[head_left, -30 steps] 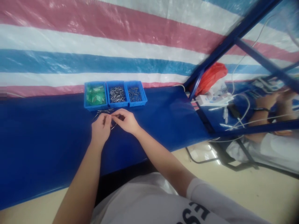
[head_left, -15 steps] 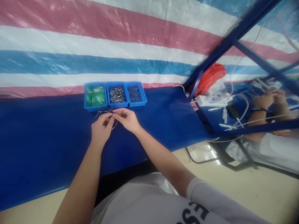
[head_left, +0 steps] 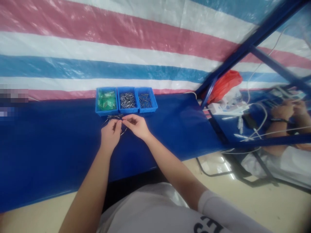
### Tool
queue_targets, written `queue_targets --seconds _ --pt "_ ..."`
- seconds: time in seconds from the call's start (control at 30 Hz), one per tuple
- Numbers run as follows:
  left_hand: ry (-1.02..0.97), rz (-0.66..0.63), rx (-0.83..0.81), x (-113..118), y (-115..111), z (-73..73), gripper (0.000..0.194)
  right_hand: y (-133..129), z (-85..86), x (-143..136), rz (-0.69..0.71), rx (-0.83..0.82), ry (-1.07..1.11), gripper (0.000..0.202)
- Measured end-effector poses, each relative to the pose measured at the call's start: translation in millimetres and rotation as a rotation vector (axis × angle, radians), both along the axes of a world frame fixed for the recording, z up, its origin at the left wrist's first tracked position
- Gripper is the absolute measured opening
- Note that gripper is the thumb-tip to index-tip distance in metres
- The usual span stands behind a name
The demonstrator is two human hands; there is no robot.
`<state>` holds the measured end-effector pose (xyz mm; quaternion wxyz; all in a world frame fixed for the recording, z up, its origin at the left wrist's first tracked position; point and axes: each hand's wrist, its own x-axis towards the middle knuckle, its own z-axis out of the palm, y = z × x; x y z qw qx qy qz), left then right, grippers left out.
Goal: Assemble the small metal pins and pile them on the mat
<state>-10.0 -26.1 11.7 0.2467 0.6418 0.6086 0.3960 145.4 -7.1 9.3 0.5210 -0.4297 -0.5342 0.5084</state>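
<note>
My left hand (head_left: 110,133) and my right hand (head_left: 137,125) meet fingertip to fingertip just above the blue table (head_left: 60,145). Both are closed in a pinch; whatever sits between the fingers is too small and hidden to name. Thin dark metal pieces (head_left: 115,116) lie loose on the table behind and beneath the hands. Just beyond stand three blue bins side by side. The left bin (head_left: 106,113) holds green translucent pieces, the middle bin (head_left: 128,110) many small metal pins, and the right bin (head_left: 147,110) fewer similar pins.
A striped plastic sheet (head_left: 121,58) hangs behind the table. On the right rises a blue metal frame (head_left: 243,45). Past it are a red plastic bag (head_left: 225,85), a white power strip (head_left: 228,108), cables, and another person's hands (head_left: 289,110) at a neighbouring table.
The whole view has shifted, so bins and hands appear slightly further right. My hands stay together over the same spot, with only slight finger movement.
</note>
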Motion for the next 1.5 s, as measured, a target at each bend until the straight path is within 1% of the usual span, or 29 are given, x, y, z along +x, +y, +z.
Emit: queue_targets --seconds 0.13,0.3,0.53,0.73,0.87,0.93,1.0,1.13,1.23,1.33,1.5 --pt "-0.012 0.004 0.008 -0.5 0.6 -1.8 0.030 -0.2 -2.4 -1.2 -0.002 0.005 -0.034 0.026" --pt "-0.073 0.006 0.017 -0.1 1.2 -5.0 0.030 -1.3 0.1 0.1 0.006 0.013 -0.093 0.025" --pt "-0.053 0.005 0.017 0.4 -0.4 -0.9 0.027 -3.2 -0.3 -0.8 0.005 0.022 -0.131 0.022" --pt "-0.023 0.001 0.030 -1.4 -1.0 -1.5 0.030 -6.4 2.9 -1.2 -0.009 0.121 -0.213 0.018" --pt "-0.084 0.014 0.024 -2.0 -0.7 -4.4 0.028 -6.4 4.8 -0.4 -0.023 0.206 -0.255 0.014" --pt "-0.125 -0.007 0.027 -1.7 -0.9 -5.3 0.026 -6.0 4.5 -0.1 -0.038 0.184 -0.243 0.015" --pt "-0.138 -0.044 0.032 -1.4 -1.3 -5.5 0.023 -5.5 3.7 -0.1 -0.039 0.126 -0.187 0.020" --pt "-0.095 -0.092 0.042 -1.1 -1.5 -5.2 0.025 -3.6 1.7 -1.1 0.014 0.033 -0.024 0.033" --pt "-0.080 -0.070 0.060 -1.2 -1.3 -5.4 0.026 -1.2 -0.4 -1.8 -0.008 -0.001 0.041 0.030" --pt "-0.090 -0.040 0.054 -1.6 -1.2 -5.2 0.031 1.1 -2.3 -1.7 -0.032 -0.041 0.064 0.032" --pt "-0.057 -0.030 0.004 -2.1 -1.4 -2.9 0.032 0.8 -0.4 -1.3 0.030 -0.101 0.106 0.037"
